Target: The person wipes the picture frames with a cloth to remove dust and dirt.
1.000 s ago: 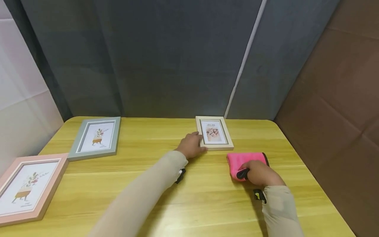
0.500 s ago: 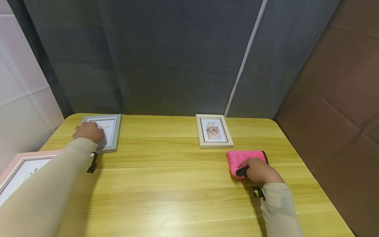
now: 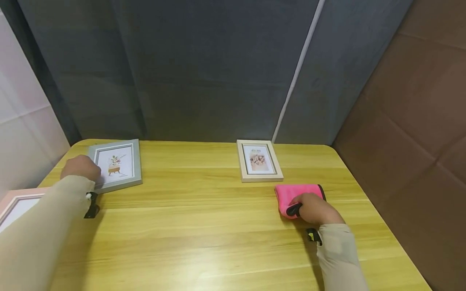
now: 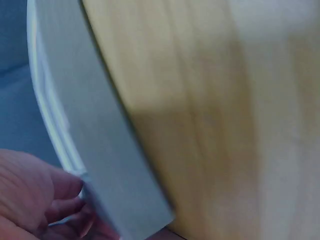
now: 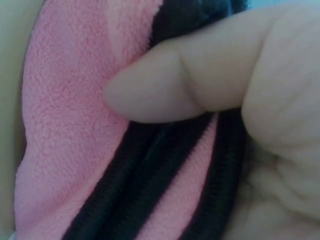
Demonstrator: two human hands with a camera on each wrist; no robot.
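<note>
At the table's far left, my left hand [image 3: 81, 167] grips the left side of a grey-blue picture frame [image 3: 119, 163] showing a potted-plant print. Up close in the left wrist view, the thumb and curled fingers [image 4: 62, 185] hold the edge of this frame [image 4: 100, 120] near a corner. On the right, my right hand [image 3: 317, 210] pinches a folded pink cloth [image 3: 296, 190] with black edging. The right wrist view has the thumb laid across the fluffy cloth [image 5: 70, 100] and its black bound edges; the other fingers are mostly hidden.
A cream picture frame [image 3: 278, 169] with a flower print lies at the back, just beyond the cloth. At the left edge, a pink picture frame [image 3: 22, 198] is partly covered by my left sleeve. A dark grey curtain [image 3: 204, 72] hangs behind the wooden table [image 3: 204, 226].
My left hand has left the cream frame, crossed to the left and taken hold of the grey-blue frame, which has turned slightly. The right hand stays on the cloth.
</note>
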